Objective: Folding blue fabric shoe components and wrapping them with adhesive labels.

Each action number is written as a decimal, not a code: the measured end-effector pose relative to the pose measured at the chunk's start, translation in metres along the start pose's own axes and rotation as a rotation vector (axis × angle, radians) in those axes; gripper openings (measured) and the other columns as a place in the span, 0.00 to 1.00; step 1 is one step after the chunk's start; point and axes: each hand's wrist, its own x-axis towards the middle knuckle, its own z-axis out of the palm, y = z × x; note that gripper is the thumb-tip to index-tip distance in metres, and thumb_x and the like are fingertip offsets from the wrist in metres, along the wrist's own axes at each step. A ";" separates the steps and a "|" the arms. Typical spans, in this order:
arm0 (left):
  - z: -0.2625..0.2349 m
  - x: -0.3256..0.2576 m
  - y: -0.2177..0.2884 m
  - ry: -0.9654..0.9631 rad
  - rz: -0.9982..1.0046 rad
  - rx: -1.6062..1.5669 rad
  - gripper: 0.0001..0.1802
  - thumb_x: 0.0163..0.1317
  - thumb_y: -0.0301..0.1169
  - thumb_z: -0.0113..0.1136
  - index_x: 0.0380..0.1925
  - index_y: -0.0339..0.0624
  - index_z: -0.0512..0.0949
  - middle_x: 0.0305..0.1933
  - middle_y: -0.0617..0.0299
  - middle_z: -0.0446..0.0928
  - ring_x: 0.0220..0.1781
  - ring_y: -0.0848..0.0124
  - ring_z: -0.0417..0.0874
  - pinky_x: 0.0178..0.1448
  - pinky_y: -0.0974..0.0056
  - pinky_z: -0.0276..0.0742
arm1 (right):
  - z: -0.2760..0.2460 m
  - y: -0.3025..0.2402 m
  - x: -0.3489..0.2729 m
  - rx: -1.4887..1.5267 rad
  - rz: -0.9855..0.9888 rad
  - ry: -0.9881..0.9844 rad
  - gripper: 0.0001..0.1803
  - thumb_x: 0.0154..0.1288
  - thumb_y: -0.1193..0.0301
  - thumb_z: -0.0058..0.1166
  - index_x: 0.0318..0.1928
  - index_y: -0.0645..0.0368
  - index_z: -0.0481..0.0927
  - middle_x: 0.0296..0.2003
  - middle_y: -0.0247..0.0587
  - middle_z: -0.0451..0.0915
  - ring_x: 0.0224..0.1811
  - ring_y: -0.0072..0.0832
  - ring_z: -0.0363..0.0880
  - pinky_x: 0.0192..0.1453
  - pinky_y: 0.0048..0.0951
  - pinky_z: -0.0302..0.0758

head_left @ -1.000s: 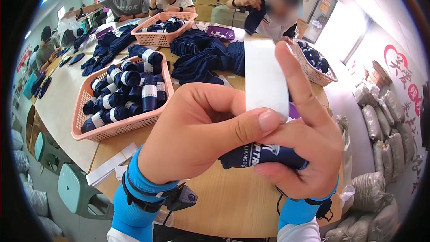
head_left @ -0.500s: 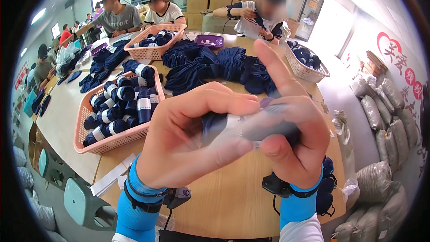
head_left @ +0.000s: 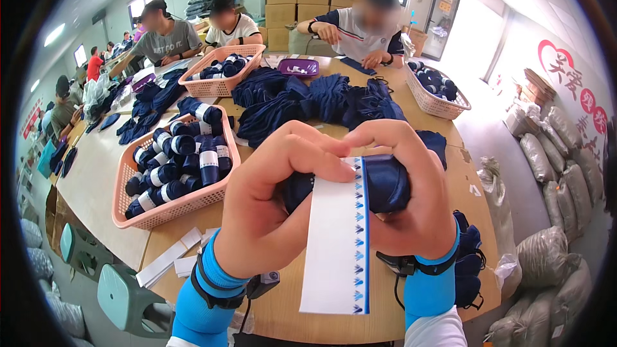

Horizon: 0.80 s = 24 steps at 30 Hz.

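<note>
In front of me, a rolled navy-blue fabric bundle (head_left: pixel 388 183) lies crosswise between my two hands. A white paper strip (head_left: pixel 331 254) with a blue patterned edge hangs down from it, its upper end against the roll. My left hand (head_left: pixel 260 202) is closed on the strip, fingers on top and thumb behind it, pressing it to the roll. My right hand (head_left: pixel 424 202) curls around the roll's right end; its thumb is partly hidden behind the roll and strip. The roll's left end shows only in part inside my left hand.
A pink basket (head_left: pixel 167 213) of banded navy rolls stands at left, another pink basket (head_left: pixel 222 85) behind it. Navy fabric (head_left: pixel 283 109) is heaped mid-table. Loose white strips (head_left: pixel 168 256) lie near my left forearm. A co-worker (head_left: pixel 363 32) sits opposite; a third basket (head_left: pixel 443 106) is at right.
The blurred strip has swung down and now hangs below the roll. My right index finger, raised before, is now bent over the roll. The co-worker opposite has lowered their hands to the table.
</note>
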 end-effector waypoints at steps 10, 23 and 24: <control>-0.002 0.010 -0.006 0.004 0.322 0.286 0.14 0.54 0.19 0.72 0.42 0.35 0.85 0.48 0.51 0.76 0.46 0.65 0.84 0.50 0.65 0.82 | 0.009 0.000 0.000 0.084 -0.070 0.122 0.22 0.55 0.74 0.70 0.51 0.61 0.79 0.35 0.43 0.83 0.31 0.33 0.85 0.37 0.27 0.79; -0.012 0.010 -0.005 0.000 0.441 0.420 0.14 0.47 0.20 0.77 0.36 0.36 0.86 0.45 0.54 0.82 0.43 0.63 0.87 0.49 0.61 0.85 | 0.020 0.002 -0.001 0.102 0.002 0.127 0.18 0.59 0.75 0.67 0.49 0.62 0.78 0.33 0.39 0.80 0.28 0.24 0.79 0.35 0.23 0.75; -0.012 0.013 -0.006 0.002 0.457 0.397 0.15 0.47 0.20 0.78 0.36 0.36 0.86 0.44 0.53 0.83 0.43 0.62 0.87 0.50 0.60 0.85 | 0.019 0.000 -0.002 0.084 0.027 0.126 0.18 0.59 0.75 0.67 0.49 0.62 0.78 0.34 0.38 0.80 0.30 0.22 0.79 0.36 0.23 0.75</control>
